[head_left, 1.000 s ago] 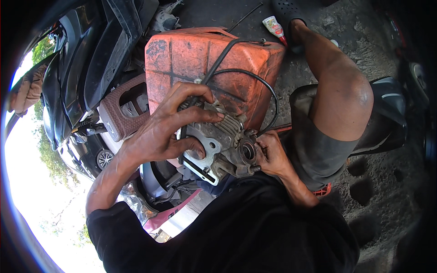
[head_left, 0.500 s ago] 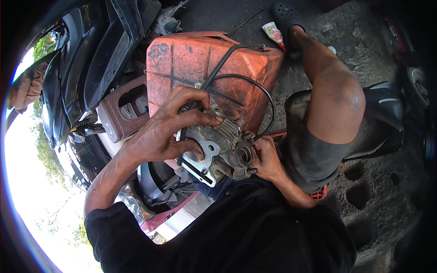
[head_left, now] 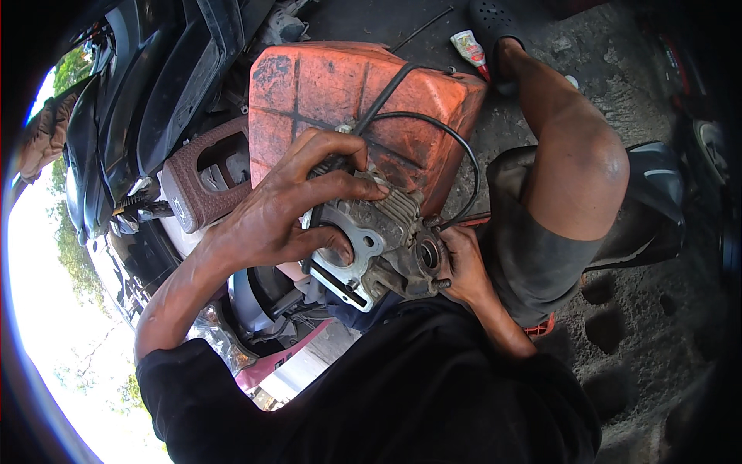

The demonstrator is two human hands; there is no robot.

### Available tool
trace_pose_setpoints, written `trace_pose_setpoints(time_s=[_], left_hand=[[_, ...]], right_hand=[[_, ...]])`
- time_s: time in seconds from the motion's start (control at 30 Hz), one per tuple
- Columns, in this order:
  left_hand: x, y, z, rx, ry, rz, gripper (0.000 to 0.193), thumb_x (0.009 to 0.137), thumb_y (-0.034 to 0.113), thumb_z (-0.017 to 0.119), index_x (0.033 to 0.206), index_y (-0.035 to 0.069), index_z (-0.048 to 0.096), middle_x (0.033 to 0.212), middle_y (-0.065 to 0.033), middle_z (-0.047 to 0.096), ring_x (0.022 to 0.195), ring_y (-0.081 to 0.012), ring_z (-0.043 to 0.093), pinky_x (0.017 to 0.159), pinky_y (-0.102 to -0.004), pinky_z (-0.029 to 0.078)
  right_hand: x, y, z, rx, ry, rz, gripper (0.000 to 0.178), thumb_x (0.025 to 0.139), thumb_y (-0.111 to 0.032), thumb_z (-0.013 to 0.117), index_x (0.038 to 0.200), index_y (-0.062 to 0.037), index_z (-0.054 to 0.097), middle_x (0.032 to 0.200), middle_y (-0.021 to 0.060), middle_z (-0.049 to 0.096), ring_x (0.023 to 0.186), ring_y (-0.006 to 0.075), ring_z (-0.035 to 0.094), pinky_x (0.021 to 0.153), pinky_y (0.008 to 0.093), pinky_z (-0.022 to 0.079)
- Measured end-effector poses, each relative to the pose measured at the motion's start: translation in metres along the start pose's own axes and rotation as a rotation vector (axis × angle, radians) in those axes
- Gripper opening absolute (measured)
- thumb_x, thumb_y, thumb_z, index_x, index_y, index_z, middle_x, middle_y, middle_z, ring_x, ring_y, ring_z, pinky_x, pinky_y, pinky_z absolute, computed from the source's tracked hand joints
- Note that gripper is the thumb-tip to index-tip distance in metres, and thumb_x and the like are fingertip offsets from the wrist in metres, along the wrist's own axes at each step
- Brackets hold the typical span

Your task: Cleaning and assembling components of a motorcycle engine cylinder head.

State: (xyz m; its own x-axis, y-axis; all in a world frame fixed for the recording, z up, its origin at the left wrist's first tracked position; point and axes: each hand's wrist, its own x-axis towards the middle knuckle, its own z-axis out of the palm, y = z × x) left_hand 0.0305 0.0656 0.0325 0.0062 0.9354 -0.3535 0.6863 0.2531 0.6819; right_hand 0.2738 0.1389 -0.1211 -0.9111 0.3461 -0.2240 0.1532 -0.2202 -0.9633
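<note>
1. Two hands are working on a grey metal engine cylinder head [head_left: 382,243], which is sitting in front of the person's chest, against the lower edge of an orange plastic container [head_left: 348,93].
2. Left hand [head_left: 290,209] is spreading over the top of the cylinder head, fingers curling down onto its fins and gasket face, thumb pressing near the round bore; it is clamping on the part.
3. Right hand [head_left: 464,267] is gripping the right end of the cylinder head by the round port, fingers wrapping underneath.
4. Hands are sitting apart, one on each end of the part.
5. Black cable [head_left: 456,147] is looping over the orange container down to the head's right side.
6. Brown perforated block [head_left: 205,182] is sitting just left of the left hand.
7. Person's bare knee [head_left: 580,166] is bending up at right; a small tube [head_left: 471,50] is lying on the ground near a black sandal [head_left: 495,23].
8. Black motorcycle bodywork [head_left: 147,100] is filling the upper left.
</note>
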Motion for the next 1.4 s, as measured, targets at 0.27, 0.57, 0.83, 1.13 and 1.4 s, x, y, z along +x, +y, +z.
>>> trace_pose_setpoints(time_s=[0.27,0.57,0.83,1.13,1.4], left_hand=[[0.002,-0.002,0.002,0.009,0.016,0.013,0.063,0.062,0.044,0.080,0.115,0.012,0.069,0.115,-0.0105,0.049,0.107,-0.0277,0.050,0.088,-0.0431,0.043],[-0.001,0.002,0.002,-0.033,0.038,-0.041,0.064,0.056,0.033,0.083,0.115,0.014,0.070,0.119,-0.0091,0.051,0.108,-0.0289,0.051,0.089,-0.0434,0.045],[0.000,0.001,0.000,-0.050,0.046,-0.051,0.062,0.057,0.028,0.084,0.115,0.011,0.069,0.119,-0.0098,0.049,0.111,-0.0292,0.050,0.094,-0.0437,0.042],[-0.002,0.002,0.000,-0.045,0.050,0.003,0.066,0.058,0.022,0.084,0.120,0.009,0.065,0.129,-0.0113,0.048,0.124,-0.0310,0.048,0.102,-0.0432,0.041],[-0.041,0.004,0.028,-0.036,0.294,0.024,0.114,0.047,0.058,0.087,0.143,0.010,0.046,0.150,-0.0175,0.031,0.140,-0.0377,0.031,0.113,-0.0516,0.028]], right_hand=[[0.000,0.020,0.004,-0.023,0.005,-0.090,0.006,0.081,0.001,0.063,0.078,0.0045,0.059,0.066,0.0210,0.055,0.058,0.0368,0.056,0.052,0.0407,0.040],[0.013,-0.009,-0.004,0.060,-0.213,0.103,0.007,0.078,0.004,0.056,0.083,0.0027,0.061,0.070,0.0195,0.060,0.077,0.0370,0.059,0.072,0.0436,0.045],[0.021,-0.001,-0.001,0.113,-0.159,-0.003,0.007,0.077,0.003,0.055,0.083,0.0014,0.058,0.062,0.0170,0.052,0.067,0.0363,0.053,0.070,0.0390,0.043],[0.003,-0.013,-0.002,-0.071,-0.033,-0.057,0.015,0.073,0.007,0.056,0.088,0.0055,0.055,0.080,0.0237,0.056,0.075,0.0433,0.056,0.069,0.0425,0.045],[-0.022,0.031,-0.004,-0.074,0.119,0.076,0.035,0.077,0.008,0.053,0.111,0.0107,0.057,0.100,0.0207,0.064,0.089,0.0278,0.065,0.082,0.0344,0.051]])
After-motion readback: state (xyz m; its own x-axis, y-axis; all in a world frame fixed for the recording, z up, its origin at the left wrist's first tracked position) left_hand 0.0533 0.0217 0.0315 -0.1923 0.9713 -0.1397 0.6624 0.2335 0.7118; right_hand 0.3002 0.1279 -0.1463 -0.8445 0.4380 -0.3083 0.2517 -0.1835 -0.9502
